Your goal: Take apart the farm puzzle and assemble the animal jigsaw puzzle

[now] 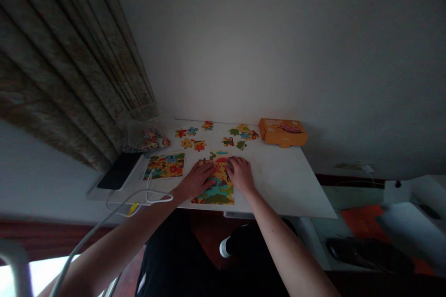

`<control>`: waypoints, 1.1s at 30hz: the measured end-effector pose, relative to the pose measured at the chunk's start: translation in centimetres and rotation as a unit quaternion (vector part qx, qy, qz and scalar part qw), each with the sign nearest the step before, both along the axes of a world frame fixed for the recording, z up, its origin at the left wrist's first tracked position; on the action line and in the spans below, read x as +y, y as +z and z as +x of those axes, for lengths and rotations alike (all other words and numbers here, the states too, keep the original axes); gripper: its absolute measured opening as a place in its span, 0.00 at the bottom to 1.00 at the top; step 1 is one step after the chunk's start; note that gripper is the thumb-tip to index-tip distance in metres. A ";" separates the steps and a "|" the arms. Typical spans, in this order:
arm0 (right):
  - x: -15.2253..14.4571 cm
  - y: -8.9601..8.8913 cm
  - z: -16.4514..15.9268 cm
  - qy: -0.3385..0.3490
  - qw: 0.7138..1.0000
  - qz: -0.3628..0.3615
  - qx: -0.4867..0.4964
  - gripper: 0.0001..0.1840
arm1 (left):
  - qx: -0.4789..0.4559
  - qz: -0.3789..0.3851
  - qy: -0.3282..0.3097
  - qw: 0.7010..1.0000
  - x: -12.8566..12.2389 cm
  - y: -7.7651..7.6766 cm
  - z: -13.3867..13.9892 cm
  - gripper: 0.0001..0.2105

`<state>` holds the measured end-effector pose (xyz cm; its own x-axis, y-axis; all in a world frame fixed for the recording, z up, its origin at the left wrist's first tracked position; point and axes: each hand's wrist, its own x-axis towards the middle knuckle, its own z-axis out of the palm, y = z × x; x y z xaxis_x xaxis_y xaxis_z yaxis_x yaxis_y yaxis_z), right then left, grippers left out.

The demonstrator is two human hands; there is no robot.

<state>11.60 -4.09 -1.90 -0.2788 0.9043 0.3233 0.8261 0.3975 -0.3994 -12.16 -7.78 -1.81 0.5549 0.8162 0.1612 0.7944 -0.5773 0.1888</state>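
Note:
A partly joined jigsaw puzzle (pixel 218 192) lies near the front edge of the white table, with coloured animal scenery on it. My left hand (pixel 198 180) rests over its left side, fingers stretched out across the joined pieces. At the upper right edge of the puzzle is my right hand (pixel 240 173), its fingers bent down around what looks like a puzzle piece, mostly hidden beneath them. Loose puzzle pieces (pixel 200 145) lie beyond my hands, and more loose pieces (pixel 241 145) are scattered to their right. A picture card (pixel 165 166) with a similar animal scene lies left of my left hand.
An orange box (pixel 284 132) stands at the table's back right. At the left are a clear bag (pixel 146 139) of pieces, a dark tablet or phone (pixel 120 171) and a white cable (pixel 104 211) crossing near my left forearm. Curtains (pixel 69 55) hang at the left.

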 end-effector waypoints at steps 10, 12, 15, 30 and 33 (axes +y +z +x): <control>-0.1 -0.2 0.1 0.001 1.000 0.011 0.001 0.15 | -0.075 0.019 0.011 0.997 -2.3 1.0 -2.8 0.17; -0.1 -0.2 0.1 0.003 1.000 0.014 0.006 0.15 | -0.085 0.018 0.035 0.996 -2.0 1.3 -2.5 0.16; -0.2 -0.2 0.1 0.008 1.000 0.015 0.006 0.16 | -0.101 0.013 0.060 0.993 -1.3 1.6 -1.8 0.16; 1.1 -1.3 0.9 -0.014 0.994 -0.002 0.108 0.12 | -0.073 0.012 0.012 0.997 -1.2 0.1 -0.3 0.20; 3.4 -1.3 2.5 -0.040 0.992 0.011 0.120 0.11 | -0.076 0.018 0.019 0.997 -1.2 0.0 -0.2 0.19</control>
